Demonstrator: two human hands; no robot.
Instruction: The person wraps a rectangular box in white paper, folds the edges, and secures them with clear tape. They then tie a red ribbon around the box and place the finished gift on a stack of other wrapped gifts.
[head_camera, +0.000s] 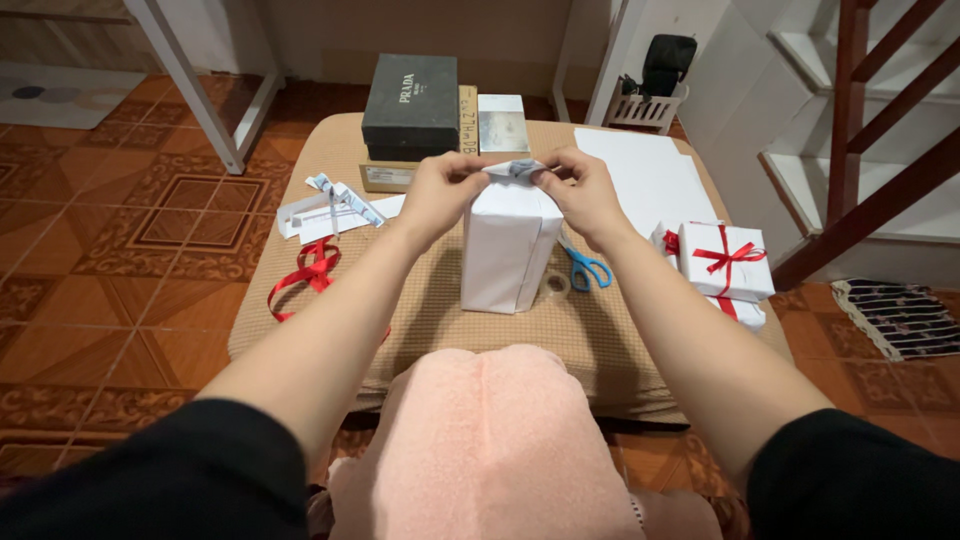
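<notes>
I pinch the top paper fold of the upright white-wrapped box (507, 250) mid-tabletop (430, 310) with both hands, left hand (440, 195) and right hand (585, 192); blue-handled scissors (585, 268) lie just beside.

Upright white-wrapped box (507, 250) at table centre, top flap pinched btwn left hand (438, 193) & right hand (583, 192). Black shoebox (411, 103) stacked on cardboard box w/ white label (389, 176) at far edge. Small pale box (502, 123) just beside. Two white gift boxes w/ red ribbon (727, 262) stacked at right.
</notes>
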